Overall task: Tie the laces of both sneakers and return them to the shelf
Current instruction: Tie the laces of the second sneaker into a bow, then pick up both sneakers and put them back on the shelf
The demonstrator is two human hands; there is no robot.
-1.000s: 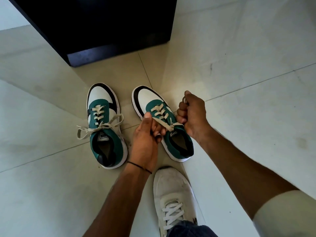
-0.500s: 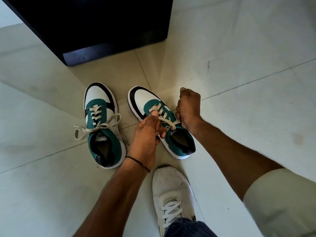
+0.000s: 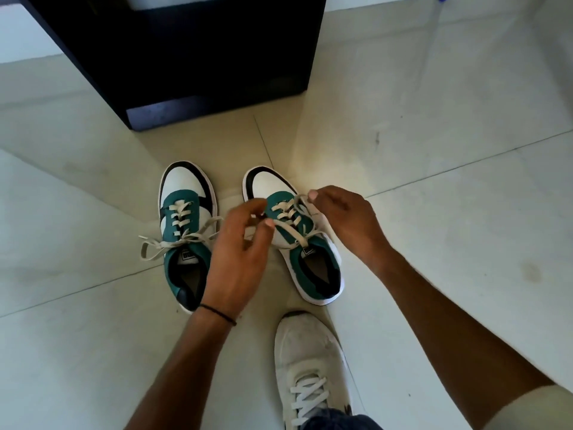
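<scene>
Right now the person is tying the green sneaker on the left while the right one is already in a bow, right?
Not quite. The head view shows both hands, left hand and right hand, working the laces of the right green sneaker. The left green sneaker already has the bow.

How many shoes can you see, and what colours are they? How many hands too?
Green, white and black sneakers: 2, the left sneaker and the right sneaker
White shoe worn on the person's foot: 1
Hands: 2, the left hand and the right hand, both at the right sneaker's laces
Total: 3 shoes and 2 hands, 5 things
</scene>
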